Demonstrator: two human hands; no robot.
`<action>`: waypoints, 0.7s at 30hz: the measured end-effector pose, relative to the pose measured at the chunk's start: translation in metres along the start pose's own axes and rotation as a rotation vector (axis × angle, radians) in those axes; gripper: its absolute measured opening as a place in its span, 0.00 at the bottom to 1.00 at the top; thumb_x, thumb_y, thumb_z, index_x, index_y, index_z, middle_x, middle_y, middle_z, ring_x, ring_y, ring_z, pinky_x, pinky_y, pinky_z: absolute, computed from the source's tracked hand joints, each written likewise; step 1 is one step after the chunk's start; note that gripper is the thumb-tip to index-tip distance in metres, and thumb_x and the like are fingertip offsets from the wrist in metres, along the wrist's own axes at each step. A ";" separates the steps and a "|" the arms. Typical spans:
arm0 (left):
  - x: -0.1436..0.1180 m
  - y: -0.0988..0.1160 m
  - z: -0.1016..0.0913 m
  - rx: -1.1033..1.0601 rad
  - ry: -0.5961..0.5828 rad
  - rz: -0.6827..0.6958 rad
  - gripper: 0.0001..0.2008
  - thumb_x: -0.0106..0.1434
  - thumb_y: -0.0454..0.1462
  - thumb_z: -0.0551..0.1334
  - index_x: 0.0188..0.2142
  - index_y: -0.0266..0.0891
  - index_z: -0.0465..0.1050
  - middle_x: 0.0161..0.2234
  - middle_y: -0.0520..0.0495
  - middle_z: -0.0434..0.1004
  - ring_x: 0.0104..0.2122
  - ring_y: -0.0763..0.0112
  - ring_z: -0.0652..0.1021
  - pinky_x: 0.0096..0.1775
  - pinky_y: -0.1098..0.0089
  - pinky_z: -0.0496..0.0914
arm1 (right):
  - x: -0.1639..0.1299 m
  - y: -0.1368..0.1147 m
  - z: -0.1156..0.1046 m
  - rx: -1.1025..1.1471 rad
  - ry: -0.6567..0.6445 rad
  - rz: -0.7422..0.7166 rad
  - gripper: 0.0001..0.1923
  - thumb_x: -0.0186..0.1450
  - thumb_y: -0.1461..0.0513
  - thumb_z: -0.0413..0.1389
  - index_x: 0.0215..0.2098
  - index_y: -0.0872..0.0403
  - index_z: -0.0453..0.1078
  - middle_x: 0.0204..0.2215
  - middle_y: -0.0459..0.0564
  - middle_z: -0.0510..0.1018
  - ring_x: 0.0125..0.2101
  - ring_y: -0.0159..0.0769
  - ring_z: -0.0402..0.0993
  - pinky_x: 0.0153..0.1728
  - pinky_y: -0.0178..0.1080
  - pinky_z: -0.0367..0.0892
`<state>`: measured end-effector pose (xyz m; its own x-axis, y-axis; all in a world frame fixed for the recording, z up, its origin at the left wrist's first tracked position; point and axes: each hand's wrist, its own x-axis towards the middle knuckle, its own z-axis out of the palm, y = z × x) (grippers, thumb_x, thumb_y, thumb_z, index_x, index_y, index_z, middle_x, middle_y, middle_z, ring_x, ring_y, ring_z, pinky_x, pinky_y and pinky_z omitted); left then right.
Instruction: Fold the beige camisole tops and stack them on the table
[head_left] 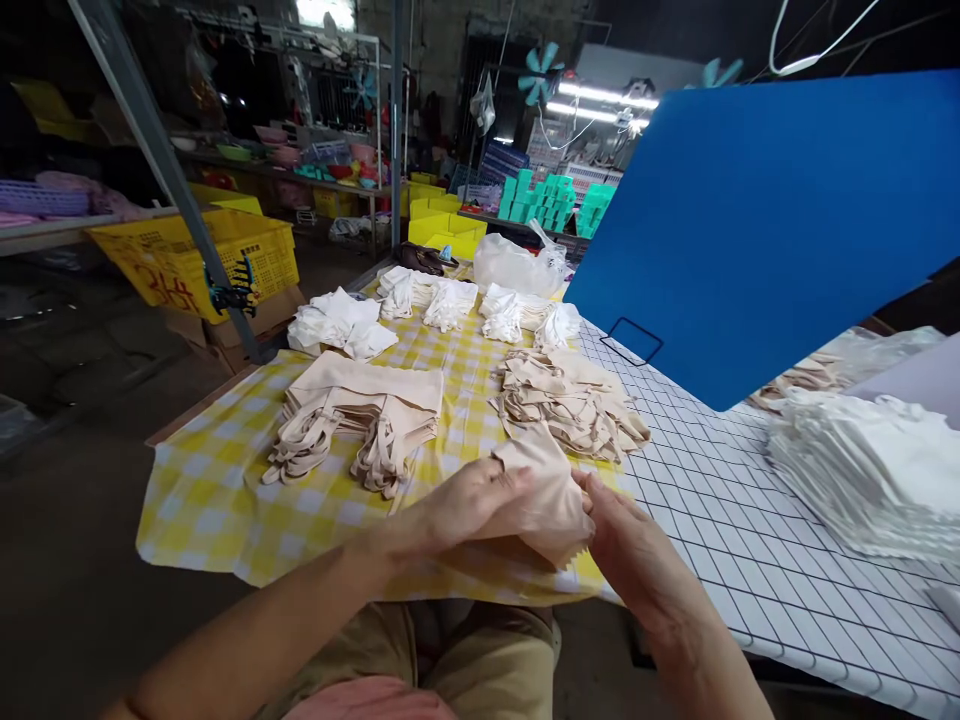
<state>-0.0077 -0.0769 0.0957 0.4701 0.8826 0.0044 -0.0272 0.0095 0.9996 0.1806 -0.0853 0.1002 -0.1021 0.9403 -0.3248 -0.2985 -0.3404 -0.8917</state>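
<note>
Matt beige cloth piece, seemingly soft

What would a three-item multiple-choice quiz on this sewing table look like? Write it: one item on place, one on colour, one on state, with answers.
1. Where does the stack of beige pieces with straps lie?
A. on the yellow checked cloth
B. on the floor
C. in a yellow crate

2. What colour is the big board at the right?
A. red
B. blue
C. green

3. How is the beige fabric piece held?
A. lying untouched
B. pinched by one hand only
C. gripped by both hands

Answers: 1 A, the stack sits on the yellow checked cloth. 2 B, its whole face is blue. 3 C, the left hand and the right hand both close their fingers on it above the table edge.
</note>
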 end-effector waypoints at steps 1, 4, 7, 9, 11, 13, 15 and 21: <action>-0.006 -0.002 0.002 0.054 -0.023 0.017 0.21 0.62 0.49 0.52 0.30 0.33 0.72 0.27 0.49 0.71 0.27 0.73 0.69 0.31 0.74 0.62 | -0.001 -0.004 -0.001 -0.016 -0.028 0.014 0.15 0.50 0.55 0.64 0.34 0.53 0.75 0.31 0.50 0.79 0.30 0.36 0.74 0.31 0.34 0.69; -0.019 -0.009 0.002 0.238 -0.164 0.023 0.23 0.63 0.49 0.50 0.29 0.33 0.74 0.27 0.48 0.73 0.28 0.71 0.70 0.31 0.74 0.63 | -0.005 -0.025 -0.005 -0.056 0.011 -0.051 0.13 0.45 0.61 0.68 0.29 0.54 0.74 0.24 0.46 0.78 0.23 0.31 0.72 0.23 0.31 0.67; -0.015 -0.004 -0.004 0.293 -0.196 0.012 0.22 0.63 0.47 0.51 0.29 0.33 0.75 0.26 0.47 0.74 0.28 0.71 0.72 0.29 0.75 0.64 | -0.008 -0.054 -0.003 -0.198 -0.030 -0.074 0.11 0.46 0.61 0.67 0.26 0.55 0.73 0.19 0.45 0.75 0.18 0.29 0.68 0.16 0.29 0.61; -0.003 0.008 -0.007 0.217 -0.113 0.097 0.16 0.63 0.44 0.53 0.37 0.34 0.75 0.32 0.47 0.76 0.33 0.69 0.74 0.34 0.74 0.66 | -0.012 -0.072 0.006 -0.350 -0.173 -0.017 0.09 0.48 0.60 0.66 0.24 0.56 0.73 0.16 0.45 0.73 0.16 0.28 0.65 0.14 0.29 0.57; 0.013 0.024 -0.005 0.092 -0.136 0.241 0.13 0.61 0.40 0.56 0.42 0.37 0.73 0.39 0.48 0.74 0.40 0.69 0.72 0.40 0.74 0.65 | -0.017 -0.089 0.019 -0.479 -0.297 0.003 0.09 0.49 0.60 0.66 0.20 0.56 0.72 0.13 0.44 0.69 0.14 0.25 0.61 0.13 0.28 0.53; 0.027 0.039 0.001 -0.072 -0.275 0.324 0.12 0.61 0.39 0.57 0.42 0.37 0.72 0.38 0.50 0.73 0.40 0.70 0.72 0.41 0.74 0.64 | -0.024 -0.105 0.032 -0.586 -0.365 -0.052 0.11 0.49 0.58 0.65 0.18 0.55 0.72 0.12 0.43 0.66 0.13 0.24 0.58 0.12 0.28 0.50; 0.037 0.048 0.008 -0.198 -0.404 0.306 0.11 0.60 0.42 0.58 0.36 0.36 0.73 0.32 0.51 0.72 0.35 0.73 0.71 0.38 0.75 0.64 | -0.033 -0.121 0.040 -0.675 -0.385 -0.166 0.13 0.49 0.54 0.64 0.18 0.54 0.72 0.12 0.44 0.67 0.13 0.25 0.59 0.12 0.29 0.51; 0.043 0.045 0.001 -0.102 -0.642 0.155 0.20 0.47 0.47 0.68 0.19 0.33 0.65 0.18 0.56 0.60 0.19 0.82 0.62 0.22 0.77 0.56 | -0.050 -0.152 0.021 -0.784 -0.332 -0.404 0.14 0.50 0.48 0.63 0.21 0.48 0.71 0.15 0.44 0.70 0.13 0.29 0.64 0.11 0.32 0.59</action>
<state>0.0119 -0.0390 0.1409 0.8848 0.4230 0.1954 -0.2051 -0.0230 0.9785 0.2114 -0.0808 0.2586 -0.4316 0.9004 0.0544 0.3409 0.2187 -0.9143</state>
